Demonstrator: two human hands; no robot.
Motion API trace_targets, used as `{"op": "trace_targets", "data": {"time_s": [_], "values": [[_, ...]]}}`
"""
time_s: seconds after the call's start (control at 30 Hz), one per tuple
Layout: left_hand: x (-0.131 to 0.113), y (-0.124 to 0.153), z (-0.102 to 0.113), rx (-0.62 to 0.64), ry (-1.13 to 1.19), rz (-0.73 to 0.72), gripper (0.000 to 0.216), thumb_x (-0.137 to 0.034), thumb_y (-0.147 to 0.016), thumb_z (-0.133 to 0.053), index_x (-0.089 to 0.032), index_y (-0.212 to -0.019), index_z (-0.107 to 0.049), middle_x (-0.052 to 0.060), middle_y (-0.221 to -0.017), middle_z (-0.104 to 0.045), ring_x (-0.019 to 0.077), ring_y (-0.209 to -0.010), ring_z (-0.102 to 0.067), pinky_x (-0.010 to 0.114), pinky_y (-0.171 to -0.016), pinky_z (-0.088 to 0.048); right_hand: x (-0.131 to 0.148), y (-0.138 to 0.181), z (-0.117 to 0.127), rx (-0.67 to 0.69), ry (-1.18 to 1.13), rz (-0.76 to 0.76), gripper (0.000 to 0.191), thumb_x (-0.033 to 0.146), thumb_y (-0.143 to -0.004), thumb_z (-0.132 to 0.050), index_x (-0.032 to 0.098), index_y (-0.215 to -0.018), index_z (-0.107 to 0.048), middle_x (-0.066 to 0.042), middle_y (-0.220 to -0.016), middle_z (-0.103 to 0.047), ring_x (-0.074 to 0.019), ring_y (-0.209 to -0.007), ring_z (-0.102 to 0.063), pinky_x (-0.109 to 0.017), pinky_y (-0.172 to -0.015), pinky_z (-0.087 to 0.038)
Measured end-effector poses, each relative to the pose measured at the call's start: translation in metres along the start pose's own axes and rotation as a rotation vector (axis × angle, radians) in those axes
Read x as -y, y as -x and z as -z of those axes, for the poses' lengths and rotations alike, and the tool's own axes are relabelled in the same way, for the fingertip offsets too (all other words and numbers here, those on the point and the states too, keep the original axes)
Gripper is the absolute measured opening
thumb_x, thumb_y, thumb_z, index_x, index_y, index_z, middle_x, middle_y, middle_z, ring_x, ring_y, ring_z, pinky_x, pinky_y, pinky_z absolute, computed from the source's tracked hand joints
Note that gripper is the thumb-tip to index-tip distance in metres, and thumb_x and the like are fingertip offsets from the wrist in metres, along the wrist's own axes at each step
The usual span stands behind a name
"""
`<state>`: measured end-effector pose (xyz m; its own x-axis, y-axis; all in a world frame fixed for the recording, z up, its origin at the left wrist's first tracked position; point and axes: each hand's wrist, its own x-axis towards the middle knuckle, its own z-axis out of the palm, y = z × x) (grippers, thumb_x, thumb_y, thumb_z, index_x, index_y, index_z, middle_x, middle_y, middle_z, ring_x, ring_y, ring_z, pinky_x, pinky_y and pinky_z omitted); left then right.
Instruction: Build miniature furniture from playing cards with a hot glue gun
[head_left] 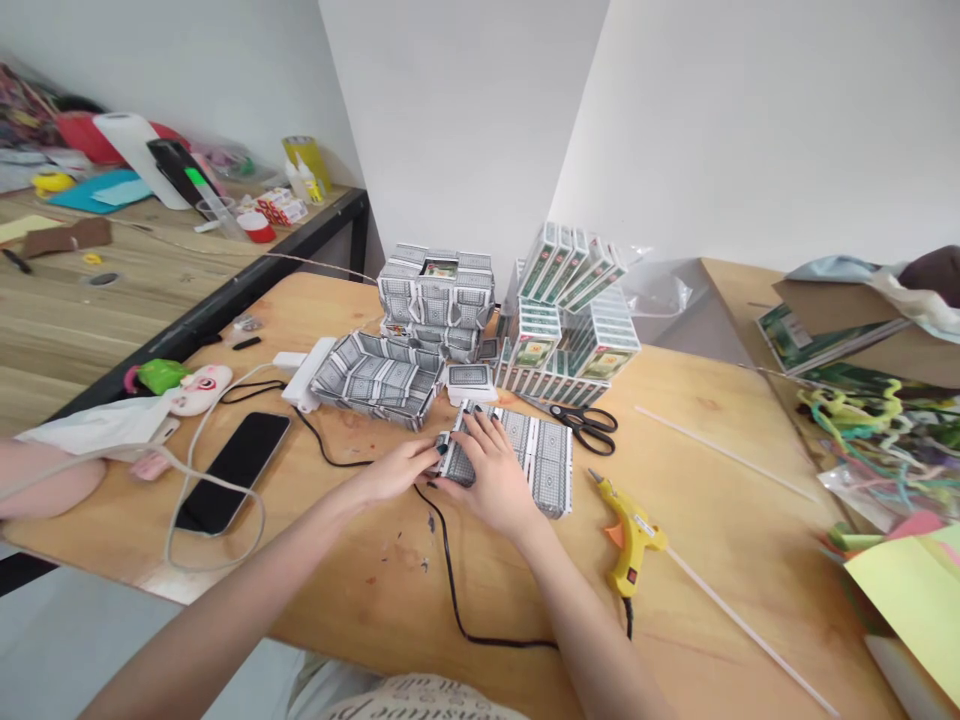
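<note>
- A flat panel of grey-and-white patterned playing cards lies on the light-brown wooden table, in front of the person and under the hands
- The right hand rests palm down on the left part of this panel, its dark-nailed fingers extended and loosely spread
- The left hand has its fingertips at the panel's left edge, thumb and fingers close together; whether they pinch the edge or only touch it, I cannot tell
- Just behind the panel sits a squared stack of playing cards, back side up
- An open, tray-like box built of the same grey cards stands left of that stack, with a taller grey card structure behind it
- Green-and-white card boxes are piled behind the panel, to the right
- Black-handled scissors lie just beside the panel's right back corner
- A yellow glue gun with an orange trigger lies right of the panel, apart from it
- A black-screened smartphone lies near the table's left side
</note>
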<state>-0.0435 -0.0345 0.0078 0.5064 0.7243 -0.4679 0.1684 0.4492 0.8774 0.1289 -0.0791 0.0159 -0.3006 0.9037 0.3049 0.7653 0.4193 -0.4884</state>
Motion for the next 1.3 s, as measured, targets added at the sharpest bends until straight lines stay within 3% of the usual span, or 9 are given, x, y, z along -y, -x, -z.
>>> {"op": "trace_targets", "data": {"time_s": [0.2, 0.43, 0.7, 0.9, 1.03, 1.3], "values": [[-0.013, -0.005, 0.01, 0.062, -0.053, 0.117, 0.029, -0.037, -0.072, -0.061, -0.016, -0.092, -0.062, 0.001, -0.082, -0.066, 0.0191, -0.081, -0.061, 0.033, -0.077, -0.05, -0.001, 0.0, 0.002, -0.012, -0.005, 0.014, 0.05, 0.047, -0.077, -0.061, 0.015, -0.115, -0.055, -0.018, -0.135, -0.046, -0.0303, -0.134, -0.028, -0.053, -0.108, -0.026], [-0.025, -0.007, 0.012, 0.119, -0.154, 0.134, 0.029, -0.037, -0.071, -0.058, -0.016, -0.09, -0.063, 0.001, -0.078, -0.066, 0.0179, -0.078, -0.06, 0.029, -0.076, -0.048, -0.002, 0.0, 0.004, -0.016, 0.007, 0.031, 0.046, 0.047, -0.078, -0.06, 0.019, -0.114, -0.057, -0.015, -0.134, -0.047, -0.0314, -0.133, -0.029, -0.054, -0.106, -0.028], [-0.026, -0.003, 0.003, 0.029, -0.173, 0.119, 0.021, -0.035, -0.069, -0.057, -0.017, -0.079, -0.061, -0.002, -0.064, -0.059, 0.0153, -0.063, -0.056, 0.026, -0.064, -0.048, 0.001, 0.0, 0.006, 0.001, -0.035, -0.006, 0.042, 0.045, -0.077, -0.061, 0.018, -0.108, -0.056, -0.016, -0.132, -0.049, -0.0305, -0.134, -0.028, -0.056, -0.106, -0.027], [-0.045, 0.005, -0.011, -0.06, -0.166, 0.206, 0.01, -0.027, -0.066, -0.056, -0.017, -0.066, -0.059, -0.003, -0.056, -0.054, 0.014, -0.058, -0.053, 0.025, -0.059, -0.047, 0.001, -0.001, 0.004, 0.014, -0.049, -0.034, 0.043, 0.044, -0.076, -0.062, 0.015, -0.106, -0.055, -0.018, -0.134, -0.047, -0.03, -0.133, -0.031, -0.054, -0.108, -0.025], [-0.053, 0.006, -0.016, -0.044, -0.177, 0.241, 0.009, -0.024, -0.064, -0.057, -0.016, -0.061, -0.057, -0.002, -0.057, -0.057, 0.0144, -0.058, -0.054, 0.026, -0.06, -0.047, 0.001, 0.0, 0.001, 0.011, -0.051, -0.056, 0.05, 0.044, -0.074, -0.063, 0.012, -0.111, -0.053, -0.019, -0.133, -0.048, -0.0296, -0.13, -0.036, -0.05, -0.109, -0.025], [-0.03, -0.002, -0.009, -0.103, -0.087, 0.136, 0.008, -0.022, -0.063, -0.062, -0.014, -0.062, -0.063, 0.001, -0.059, -0.062, 0.0178, -0.063, -0.059, 0.03, -0.064, -0.048, -0.003, 0.001, -0.004, 0.014, -0.05, -0.044, 0.054, 0.041, -0.072, -0.066, 0.013, -0.116, -0.052, -0.018, -0.132, -0.049, -0.0301, -0.129, -0.037, -0.052, -0.109, -0.025]]}}
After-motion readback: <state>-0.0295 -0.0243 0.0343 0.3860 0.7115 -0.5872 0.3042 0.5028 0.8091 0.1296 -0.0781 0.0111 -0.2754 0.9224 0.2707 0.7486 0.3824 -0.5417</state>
